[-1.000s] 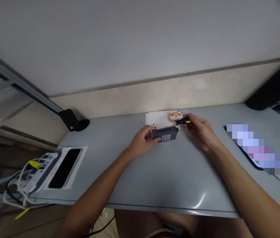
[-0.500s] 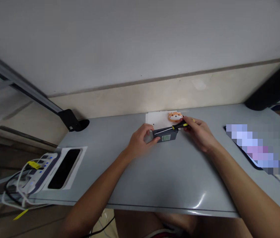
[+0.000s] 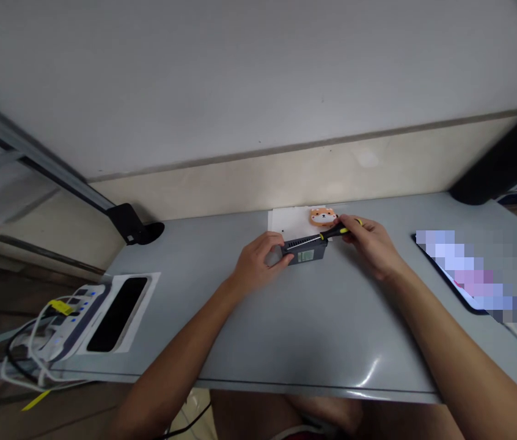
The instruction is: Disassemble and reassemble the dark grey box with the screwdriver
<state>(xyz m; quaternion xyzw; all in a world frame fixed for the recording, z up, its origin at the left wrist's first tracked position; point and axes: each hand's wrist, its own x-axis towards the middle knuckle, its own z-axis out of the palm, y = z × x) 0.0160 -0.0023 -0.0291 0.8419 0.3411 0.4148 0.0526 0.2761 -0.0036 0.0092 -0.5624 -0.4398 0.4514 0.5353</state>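
The left hand [image 3: 258,260] grasps a small dark-grey vented metal box [image 3: 318,254] by its left end, fingers curled over the top edge and thumb against the near face. We see the box standing on its long edge on the grey desk [image 3: 286,330], just to the right of that hand and extending toward the other, its slotted side up and a pale green label [image 3: 305,256] facing us.

The right hand [image 3: 368,244] pinches the black-and-yellow handle of a screwdriver [image 3: 332,233], beyond the right end of the box. The shaft slants left across the box, its tip near the left fingers; at this size we cannot quite tell whether the tip touches the casing.

Just behind the box we find white paper [image 3: 290,221], with an orange-and-white animal-faced case [image 3: 323,217] at its right side, near the screwdriver handle. Well off to the left lies a dark-screened smartphone [image 3: 118,315] beside a white power strip [image 3: 77,321].
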